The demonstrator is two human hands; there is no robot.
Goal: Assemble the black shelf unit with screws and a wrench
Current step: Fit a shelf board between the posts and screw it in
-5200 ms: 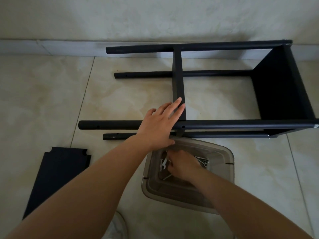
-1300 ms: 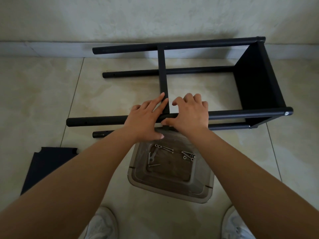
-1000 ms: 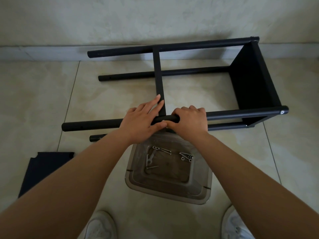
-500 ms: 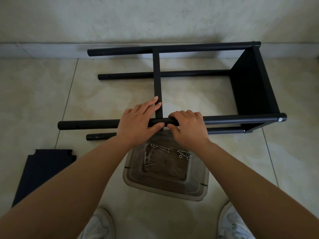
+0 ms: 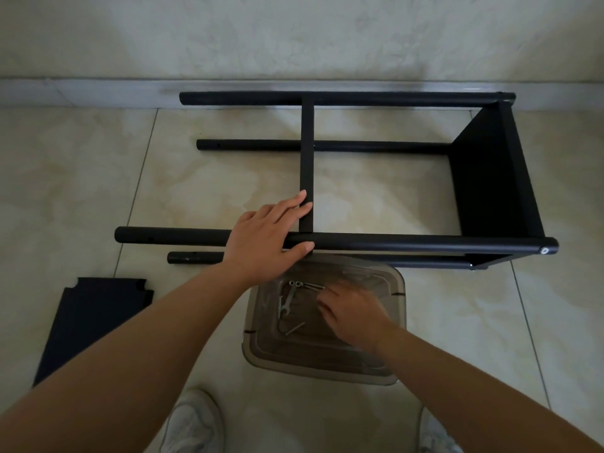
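The black shelf unit [image 5: 392, 241] lies on its side on the tiled floor, its four poles running left to right. An end panel [image 5: 490, 178] closes the right side and a middle panel [image 5: 307, 158] stands edge-up. My left hand [image 5: 264, 238] rests on the near top pole where that middle panel meets it, fingers straight and thumb under the pole. My right hand [image 5: 353, 312] is blurred inside a clear plastic bin [image 5: 397, 325], over its right part. Loose screws [image 5: 305, 285] and a small wrench [image 5: 285, 304] lie in the bin's left part.
A loose black shelf panel [image 5: 88, 322] lies flat on the floor at the left. The wall and its baseboard [image 5: 98, 93] run close behind the unit. My white shoes [image 5: 192, 423] stand at the bottom edge, near the bin.
My right hand has left the near pole and dropped into the bin. My left hand stays on the pole at the middle panel.
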